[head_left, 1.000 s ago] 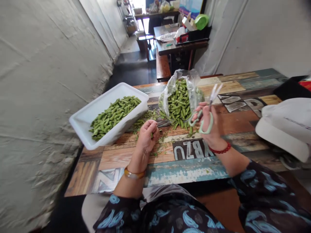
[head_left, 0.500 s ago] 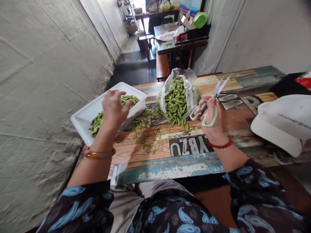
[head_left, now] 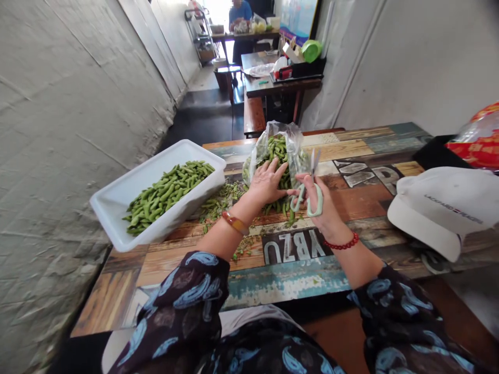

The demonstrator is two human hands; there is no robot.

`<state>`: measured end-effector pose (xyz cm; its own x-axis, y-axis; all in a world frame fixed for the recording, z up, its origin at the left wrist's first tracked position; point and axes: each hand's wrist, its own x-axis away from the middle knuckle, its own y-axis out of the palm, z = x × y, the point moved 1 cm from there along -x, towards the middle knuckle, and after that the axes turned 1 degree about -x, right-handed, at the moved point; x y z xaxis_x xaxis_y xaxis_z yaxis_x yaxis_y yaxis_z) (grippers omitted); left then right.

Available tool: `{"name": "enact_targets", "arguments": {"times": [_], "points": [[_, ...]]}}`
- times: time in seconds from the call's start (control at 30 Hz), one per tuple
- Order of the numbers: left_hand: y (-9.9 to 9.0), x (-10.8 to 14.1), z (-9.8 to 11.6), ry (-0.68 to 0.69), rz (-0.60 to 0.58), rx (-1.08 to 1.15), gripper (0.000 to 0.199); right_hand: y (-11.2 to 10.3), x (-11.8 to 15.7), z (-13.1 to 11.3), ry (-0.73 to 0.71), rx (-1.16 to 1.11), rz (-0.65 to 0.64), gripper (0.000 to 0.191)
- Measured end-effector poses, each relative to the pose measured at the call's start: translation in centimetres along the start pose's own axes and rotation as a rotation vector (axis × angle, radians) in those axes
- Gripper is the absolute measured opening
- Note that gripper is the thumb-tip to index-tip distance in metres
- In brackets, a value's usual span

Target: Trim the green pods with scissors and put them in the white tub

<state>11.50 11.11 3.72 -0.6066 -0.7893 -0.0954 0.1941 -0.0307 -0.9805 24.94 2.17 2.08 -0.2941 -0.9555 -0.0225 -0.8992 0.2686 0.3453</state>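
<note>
My left hand [head_left: 268, 183] is spread over the green soybean pods [head_left: 277, 147] at the mouth of a clear plastic bag [head_left: 298, 140]. Its fingers are apart, and I see no pod held in them. My right hand [head_left: 320, 200] holds scissors with pale green handles [head_left: 315, 203], the blades pointing up and away from me, just right of the bag. More pods [head_left: 167, 195] lie in a white plastic tub [head_left: 102, 201] to the left. Between tub and bag, a pile of pod trimmings [head_left: 218, 202] is scattered on the table.
The wood-patterned table [head_left: 156, 270] meets a rough wall on the left. A white cap [head_left: 444, 202] sits at the right, with a red package [head_left: 477, 140] behind it. Beyond stands another table [head_left: 257, 89] with clutter. A person in blue [head_left: 241, 11] is at the far end.
My left hand has moved right, from over the tub to the pods in the bag. The scissors have come closer to the bag, their blades now less spread. The view has shifted slightly.
</note>
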Motion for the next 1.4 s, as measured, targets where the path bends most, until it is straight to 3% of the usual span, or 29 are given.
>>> {"name": "enact_targets", "arguments": {"times": [0.17,0.47,0.73,0.9,1.17,1.4], "points": [[-0.1,-0.3,0.1,-0.071,-0.057,-0.1,0.1,-1.4,-1.5,-0.2,-0.014,-0.044,0.139,0.049],[0.2,0.1,0.1,-0.028,-0.019,-0.201,0.069,-1.2,-1.3,0.2,-0.014,-0.065,0.114,0.048],[0.3,0.0,0.9,-0.06,-0.022,-0.19,0.067,-0.9,-1.2,0.7,0.016,-0.057,0.095,0.051],[0.9,0.2,0.9,-0.033,0.024,-0.154,0.047,-0.9,-1.4,1.2,0.04,-0.053,0.092,0.052],[1.1,3.0,-0.1,-0.005,0.183,-0.022,0.048,-0.8,-1.4,1.1,0.043,-0.055,0.092,0.053],[2.2,8.4,0.0,0.066,0.229,0.122,0.051,-0.7,-1.2,1.2,0.057,-0.031,0.078,0.052]]}}
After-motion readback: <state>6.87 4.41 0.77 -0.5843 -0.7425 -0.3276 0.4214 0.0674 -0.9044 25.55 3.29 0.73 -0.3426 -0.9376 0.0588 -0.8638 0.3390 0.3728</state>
